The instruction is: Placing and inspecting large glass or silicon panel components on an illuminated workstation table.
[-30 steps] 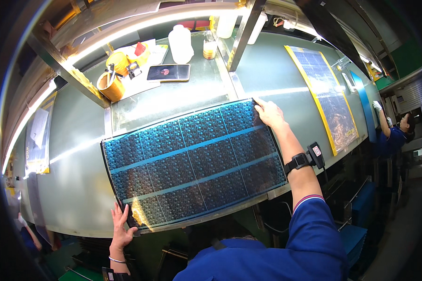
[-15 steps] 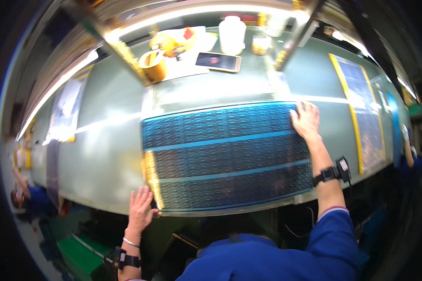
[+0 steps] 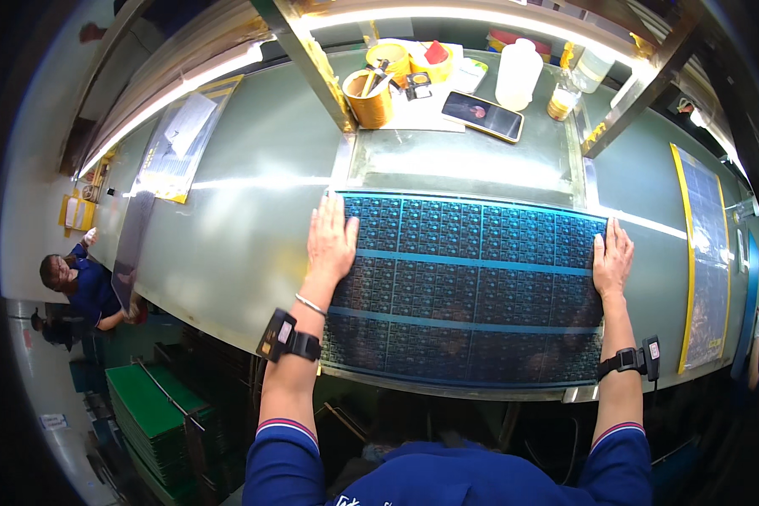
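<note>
A large dark circuit board panel (image 3: 472, 291) with a fine repeating pattern and light blue strips lies flat on the worktable (image 3: 253, 236) in front of me. My left hand (image 3: 331, 242) rests along its left edge by the far corner, fingers stretched out and pointing away from me. At the opposite edge, my right hand (image 3: 613, 261) lies near the far right corner with extended fingers and the thumb by the panel. Neither hand is closed round anything. Both wrists carry black straps with small boxes.
Behind the panel stand yellow tape rolls (image 3: 368, 103), a phone (image 3: 482, 116), a white bottle (image 3: 519, 74) and a small jar (image 3: 562, 101). Yellow-edged sheets (image 3: 707, 261) flank the work area. Metal posts (image 3: 308, 67) rise at the back. A co-worker (image 3: 88, 282) is at far left, near stacked green boards (image 3: 148, 401).
My left hand has moved from the panel's near left corner to its far left edge. The view has turned, and the panel's pattern is now sharp. The right hand stays by the far right corner.
</note>
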The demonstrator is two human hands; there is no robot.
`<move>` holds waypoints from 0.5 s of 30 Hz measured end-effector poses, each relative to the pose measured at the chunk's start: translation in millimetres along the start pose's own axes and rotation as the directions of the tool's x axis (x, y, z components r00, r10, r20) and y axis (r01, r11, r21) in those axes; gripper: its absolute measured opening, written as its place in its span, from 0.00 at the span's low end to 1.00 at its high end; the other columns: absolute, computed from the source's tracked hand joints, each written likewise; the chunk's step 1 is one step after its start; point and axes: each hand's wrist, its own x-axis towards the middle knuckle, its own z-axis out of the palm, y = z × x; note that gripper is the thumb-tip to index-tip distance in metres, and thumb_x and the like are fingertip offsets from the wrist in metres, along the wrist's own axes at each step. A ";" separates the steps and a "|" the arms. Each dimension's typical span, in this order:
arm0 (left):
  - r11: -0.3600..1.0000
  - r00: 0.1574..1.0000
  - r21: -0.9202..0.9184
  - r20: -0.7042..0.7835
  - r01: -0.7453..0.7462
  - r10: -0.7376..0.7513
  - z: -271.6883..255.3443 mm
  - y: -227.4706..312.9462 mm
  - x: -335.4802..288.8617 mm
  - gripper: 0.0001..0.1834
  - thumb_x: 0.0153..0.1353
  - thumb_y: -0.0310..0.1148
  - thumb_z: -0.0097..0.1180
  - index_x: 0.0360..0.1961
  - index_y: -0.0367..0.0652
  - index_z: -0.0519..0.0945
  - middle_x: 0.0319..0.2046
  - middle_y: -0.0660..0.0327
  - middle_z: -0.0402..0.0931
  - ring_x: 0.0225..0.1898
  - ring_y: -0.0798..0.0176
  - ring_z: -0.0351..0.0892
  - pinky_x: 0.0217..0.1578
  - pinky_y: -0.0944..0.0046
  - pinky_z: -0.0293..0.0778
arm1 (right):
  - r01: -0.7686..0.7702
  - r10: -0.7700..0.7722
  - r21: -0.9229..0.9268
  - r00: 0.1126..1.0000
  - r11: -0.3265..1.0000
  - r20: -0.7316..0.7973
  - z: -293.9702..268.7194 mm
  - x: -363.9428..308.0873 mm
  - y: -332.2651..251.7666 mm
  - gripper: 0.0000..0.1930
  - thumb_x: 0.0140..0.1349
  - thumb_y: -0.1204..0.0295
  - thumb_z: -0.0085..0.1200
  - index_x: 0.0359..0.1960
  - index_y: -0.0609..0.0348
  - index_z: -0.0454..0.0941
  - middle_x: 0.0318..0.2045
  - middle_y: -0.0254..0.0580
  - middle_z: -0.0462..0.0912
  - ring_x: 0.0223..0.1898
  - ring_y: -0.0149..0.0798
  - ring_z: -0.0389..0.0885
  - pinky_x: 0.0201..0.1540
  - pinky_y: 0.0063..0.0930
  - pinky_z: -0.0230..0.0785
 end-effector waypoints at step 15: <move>1.000 1.000 -0.008 0.017 -0.017 0.017 31.2 -17.5 9.8 0.26 0.67 0.39 0.42 0.61 0.35 0.63 0.62 0.47 0.61 0.65 0.50 0.57 0.64 0.55 0.52 | -0.129 -0.042 0.324 0.881 0.937 0.471 -122.1 -175.9 97.4 0.56 0.30 0.39 0.67 0.66 0.40 0.57 0.70 0.47 0.39 0.71 0.50 0.32 0.70 0.50 0.23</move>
